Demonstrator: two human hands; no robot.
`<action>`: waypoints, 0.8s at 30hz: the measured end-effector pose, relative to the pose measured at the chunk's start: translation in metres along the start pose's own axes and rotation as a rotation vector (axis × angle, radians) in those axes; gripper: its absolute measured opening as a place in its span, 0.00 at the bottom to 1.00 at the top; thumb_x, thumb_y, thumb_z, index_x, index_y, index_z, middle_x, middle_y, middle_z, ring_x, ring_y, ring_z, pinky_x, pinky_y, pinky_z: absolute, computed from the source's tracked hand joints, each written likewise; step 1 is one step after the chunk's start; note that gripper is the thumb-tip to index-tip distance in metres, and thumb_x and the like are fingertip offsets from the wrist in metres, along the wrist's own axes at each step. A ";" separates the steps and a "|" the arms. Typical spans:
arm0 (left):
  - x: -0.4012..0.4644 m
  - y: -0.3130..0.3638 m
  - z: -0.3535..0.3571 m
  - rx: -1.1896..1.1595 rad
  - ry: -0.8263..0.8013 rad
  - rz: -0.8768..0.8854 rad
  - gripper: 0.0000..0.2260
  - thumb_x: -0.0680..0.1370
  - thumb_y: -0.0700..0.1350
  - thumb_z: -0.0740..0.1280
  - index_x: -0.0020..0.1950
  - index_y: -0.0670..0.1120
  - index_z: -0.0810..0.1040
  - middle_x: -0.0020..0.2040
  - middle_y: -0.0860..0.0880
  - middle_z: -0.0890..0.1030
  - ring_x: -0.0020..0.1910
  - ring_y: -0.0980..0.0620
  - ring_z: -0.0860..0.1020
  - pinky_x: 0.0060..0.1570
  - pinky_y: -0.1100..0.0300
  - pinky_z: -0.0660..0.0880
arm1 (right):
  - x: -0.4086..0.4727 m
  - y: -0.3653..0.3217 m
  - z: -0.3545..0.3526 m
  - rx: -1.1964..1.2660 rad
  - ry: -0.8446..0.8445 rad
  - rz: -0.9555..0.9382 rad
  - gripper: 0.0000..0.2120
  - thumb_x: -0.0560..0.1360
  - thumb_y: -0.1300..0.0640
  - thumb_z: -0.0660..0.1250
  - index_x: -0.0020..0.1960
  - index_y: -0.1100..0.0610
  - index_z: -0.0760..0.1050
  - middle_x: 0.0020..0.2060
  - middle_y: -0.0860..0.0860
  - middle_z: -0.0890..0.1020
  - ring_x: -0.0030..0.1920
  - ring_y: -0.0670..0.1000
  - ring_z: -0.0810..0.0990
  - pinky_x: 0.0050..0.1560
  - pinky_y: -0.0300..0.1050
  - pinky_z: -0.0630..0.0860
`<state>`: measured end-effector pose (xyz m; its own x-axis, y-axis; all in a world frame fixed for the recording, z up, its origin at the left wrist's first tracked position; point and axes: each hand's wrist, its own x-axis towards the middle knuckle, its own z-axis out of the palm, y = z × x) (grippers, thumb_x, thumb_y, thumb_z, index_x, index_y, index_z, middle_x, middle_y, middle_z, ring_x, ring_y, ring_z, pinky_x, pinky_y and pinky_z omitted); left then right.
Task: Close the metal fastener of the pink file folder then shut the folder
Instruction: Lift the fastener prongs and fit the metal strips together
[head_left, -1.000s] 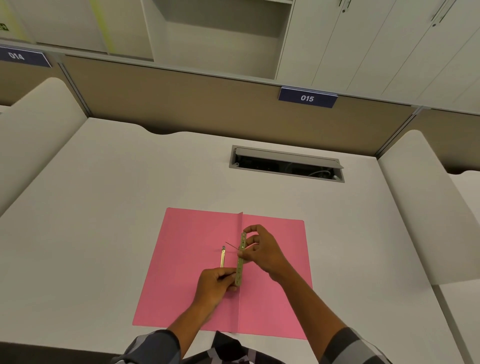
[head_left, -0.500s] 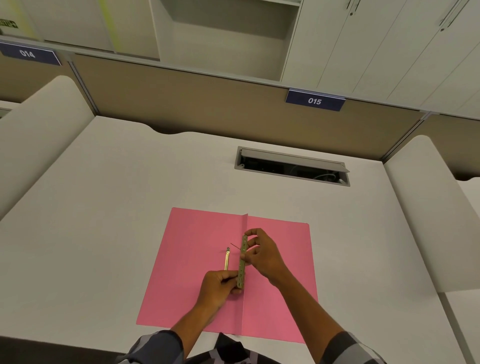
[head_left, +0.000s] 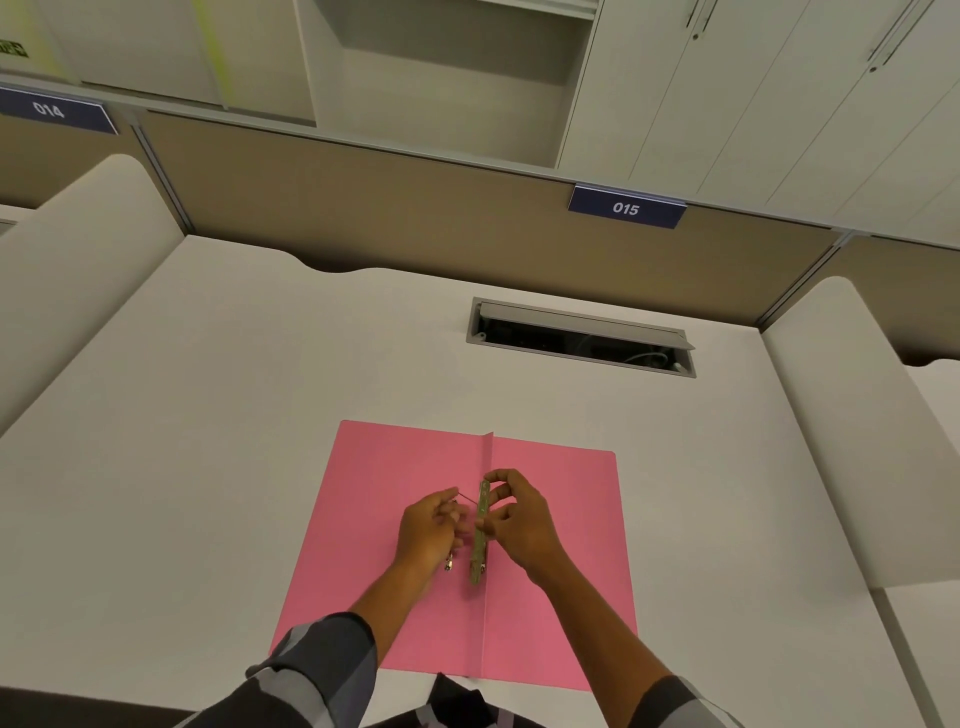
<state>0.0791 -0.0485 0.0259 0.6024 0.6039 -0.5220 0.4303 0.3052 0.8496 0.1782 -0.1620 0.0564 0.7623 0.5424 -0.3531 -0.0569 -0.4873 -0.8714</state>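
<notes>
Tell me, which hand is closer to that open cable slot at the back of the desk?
The right hand. It sits on the pink folder almost straight below the cable slot, while the left hand lies farther to the left.

White desk (head_left: 218, 395) below; open cable hatch (head_left: 582, 338) beyond the hands; tan partition (head_left: 363, 208) behind, labels 014 (head_left: 49, 110) and 015 (head_left: 625, 209); pale cabinets (head_left: 753, 93) above.

folder (head_left: 395, 493): matt pink card | fastener (head_left: 480, 535): dull brassy metal | desk (head_left: 208, 415): smooth matt off-white laminate
</notes>
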 end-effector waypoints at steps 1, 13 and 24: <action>0.001 0.003 0.002 -0.015 -0.006 0.000 0.17 0.84 0.33 0.63 0.66 0.51 0.78 0.53 0.43 0.87 0.37 0.49 0.86 0.36 0.54 0.84 | -0.001 0.000 0.001 0.003 0.000 -0.006 0.25 0.71 0.74 0.75 0.59 0.50 0.77 0.47 0.56 0.81 0.35 0.52 0.82 0.41 0.58 0.86; 0.000 0.005 0.006 0.028 -0.064 0.038 0.14 0.82 0.30 0.66 0.58 0.42 0.87 0.47 0.45 0.89 0.38 0.56 0.88 0.38 0.66 0.82 | -0.006 -0.003 -0.002 0.022 -0.015 -0.051 0.26 0.69 0.75 0.74 0.59 0.50 0.77 0.49 0.56 0.82 0.34 0.52 0.83 0.40 0.57 0.87; 0.001 0.005 0.007 0.038 -0.121 0.021 0.15 0.82 0.32 0.67 0.55 0.49 0.89 0.41 0.57 0.89 0.44 0.57 0.88 0.43 0.67 0.81 | -0.006 -0.005 -0.002 0.020 -0.039 -0.067 0.26 0.71 0.76 0.70 0.60 0.50 0.77 0.50 0.56 0.81 0.39 0.62 0.85 0.44 0.59 0.86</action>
<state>0.0870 -0.0516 0.0288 0.6874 0.5157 -0.5115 0.4402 0.2643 0.8581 0.1756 -0.1643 0.0630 0.7393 0.5995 -0.3066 -0.0197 -0.4358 -0.8998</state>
